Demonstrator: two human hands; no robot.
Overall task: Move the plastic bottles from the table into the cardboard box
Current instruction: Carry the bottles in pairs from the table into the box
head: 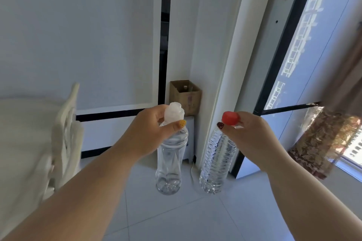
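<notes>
My left hand (148, 133) grips the neck of a clear empty plastic bottle (170, 164) with a white cap, which hangs upright in the air. My right hand (248, 139) pinches a second clear ribbed bottle (217, 162) just under its red cap, also hanging upright. Both bottles are held at mid-frame above the tiled floor. The open cardboard box (186, 95) stands farther off in the corner, on a white unit, between and beyond my two hands. A bottle top shows inside it.
A white bed or cushioned furniture (29, 143) fills the left side. A white wall with black trim stands ahead. On the right are a large window (305, 64) and a brown patterned curtain (325, 139). Pale floor tiles (186, 217) lie below.
</notes>
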